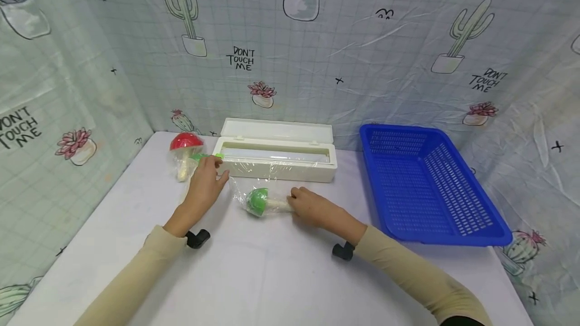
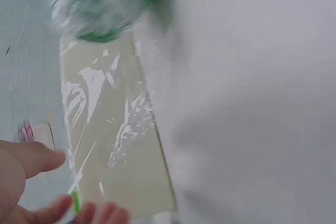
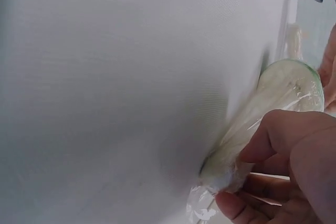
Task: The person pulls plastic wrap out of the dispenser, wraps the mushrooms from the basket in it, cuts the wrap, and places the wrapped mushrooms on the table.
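Observation:
A green-capped toy mushroom [image 1: 257, 201] lies wrapped in clear plastic film in front of a white film dispenser box [image 1: 281, 172] with its lid raised. My right hand [image 1: 317, 209] pinches the end of the pale stem; in the right wrist view, the thumb and fingers grip the crumpled film there. Near the box's left end is my left hand [image 1: 204, 187], thumb apart from the fingers. A bright green tab [image 2: 75, 202] shows beside its fingertips in the left wrist view; contact with it cannot be told. Clear film [image 2: 86, 93] drapes over the box front.
At the back left lies a red-capped mushroom [image 1: 187, 141] in film, with another green cap [image 1: 198, 156] partly behind my left hand. A blue plastic basket [image 1: 371, 180] stands on the right of the white table [image 1: 272, 275]. A printed curtain [image 1: 308, 64] encloses the back and sides.

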`<state>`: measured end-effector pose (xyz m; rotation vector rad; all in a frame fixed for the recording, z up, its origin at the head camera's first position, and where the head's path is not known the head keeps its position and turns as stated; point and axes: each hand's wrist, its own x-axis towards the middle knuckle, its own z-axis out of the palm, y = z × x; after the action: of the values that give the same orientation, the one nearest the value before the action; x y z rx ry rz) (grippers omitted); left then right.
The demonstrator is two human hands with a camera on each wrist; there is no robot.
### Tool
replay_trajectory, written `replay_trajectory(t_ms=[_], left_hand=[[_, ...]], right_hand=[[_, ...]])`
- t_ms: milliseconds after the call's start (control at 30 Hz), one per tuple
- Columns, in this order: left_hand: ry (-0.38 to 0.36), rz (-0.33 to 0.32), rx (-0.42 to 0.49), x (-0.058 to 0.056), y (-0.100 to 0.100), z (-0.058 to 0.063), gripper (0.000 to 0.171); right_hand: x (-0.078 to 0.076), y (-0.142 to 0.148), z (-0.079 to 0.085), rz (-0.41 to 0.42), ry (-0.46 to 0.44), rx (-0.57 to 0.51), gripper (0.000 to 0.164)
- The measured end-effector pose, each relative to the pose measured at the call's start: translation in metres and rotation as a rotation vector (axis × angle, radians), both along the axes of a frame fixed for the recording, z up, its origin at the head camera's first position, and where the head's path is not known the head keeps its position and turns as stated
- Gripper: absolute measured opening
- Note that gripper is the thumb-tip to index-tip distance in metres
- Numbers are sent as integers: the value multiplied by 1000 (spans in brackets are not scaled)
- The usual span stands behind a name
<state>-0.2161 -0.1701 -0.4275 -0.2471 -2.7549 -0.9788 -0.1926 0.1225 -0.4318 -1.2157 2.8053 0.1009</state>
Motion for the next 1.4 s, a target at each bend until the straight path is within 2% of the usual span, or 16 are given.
replay_trajectory(t_ms=[67,133,233,367,533,767,867,1000,1100,1167,1233,1333,1400], left_hand=[[-85,53,92,-6,-3,-2,37],[-145,60,200,-11,-2,-4,40],[-132,39,329,-15,8,-7,35],[-99,9,398,-15,22,-9,29],[-110,-1,398,-14,25,-15,25],[-124,5,375,-14,7,-24,23],[-114,40,357,-16,0,-23,26],[-8,151,273,-20,-7,-19,30],[106,189,194,-25,-9,-13,44],[149,162,167,-30,-10,-9,54],[163,107,129,-37,-11,-6,57],[127,10,115,-45,-13,-6,45],[102,-26,99,-48,-15,-7,38]], right_hand=[[0,0,0,0,10,1,29],[1,0,0,1,16,4,29],[2,-1,0,4,19,5,30],[2,-3,0,0,19,7,32],[3,-3,-2,3,29,-8,31],[3,-4,-1,-11,25,-12,33],[2,-4,-1,-16,17,-14,34],[1,-4,-3,-11,14,-16,33],[1,-3,-3,-6,33,-3,33],[1,-3,-2,-5,43,8,33],[1,-2,-2,-8,49,11,34],[1,-2,-2,-6,43,1,34],[1,-2,-2,1,40,-7,33]])
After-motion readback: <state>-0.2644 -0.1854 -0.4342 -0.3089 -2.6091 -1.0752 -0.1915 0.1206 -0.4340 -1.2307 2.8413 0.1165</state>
